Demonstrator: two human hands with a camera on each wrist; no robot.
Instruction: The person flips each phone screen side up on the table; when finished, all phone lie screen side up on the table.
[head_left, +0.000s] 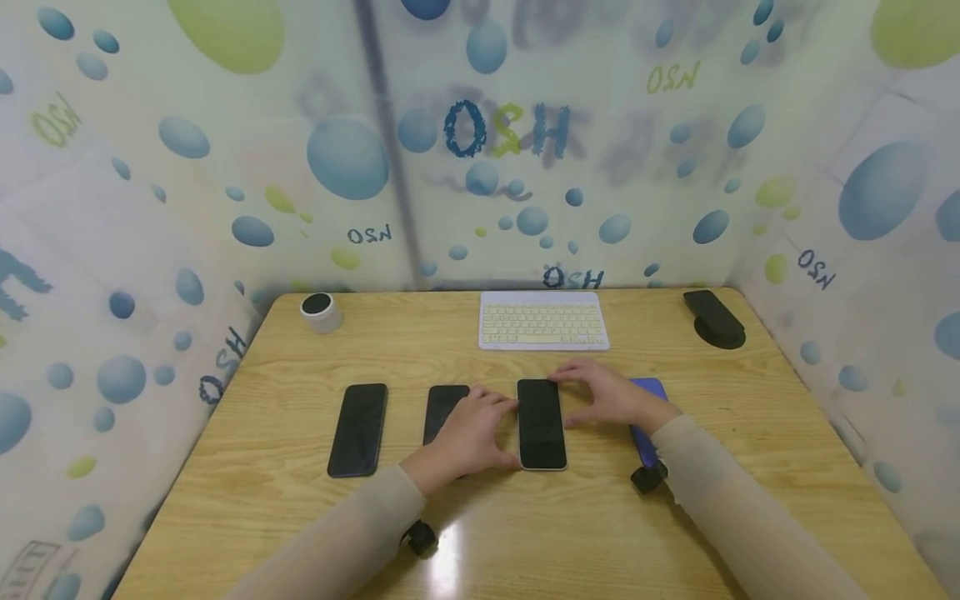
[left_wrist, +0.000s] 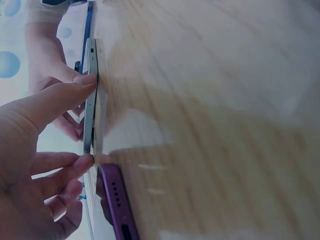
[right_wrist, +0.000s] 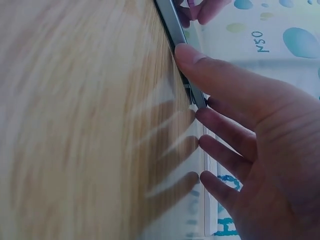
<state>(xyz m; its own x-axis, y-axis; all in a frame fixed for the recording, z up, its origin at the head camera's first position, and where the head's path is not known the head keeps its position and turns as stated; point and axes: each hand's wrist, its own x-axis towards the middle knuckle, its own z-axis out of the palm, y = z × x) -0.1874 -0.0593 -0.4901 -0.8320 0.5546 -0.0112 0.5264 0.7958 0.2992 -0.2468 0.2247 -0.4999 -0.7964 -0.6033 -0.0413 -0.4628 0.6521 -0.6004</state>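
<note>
A smartphone with a dark screen and silver edge lies between both hands in the head view. My left hand holds its left edge, thumb nearer me and forefinger farther along, the other fingers curled. The right hand holds the far right part, its thumb on the long side and its forefinger at the far corner. Partly hidden under my left hand is a second phone, whose purple edge shows in the left wrist view. A blue phone lies partly beneath the right forearm.
Another dark phone lies at the left. Along the back of the wooden table are a small white cylinder, a white keyboard and a black object on a round base. A patterned curtain stands behind.
</note>
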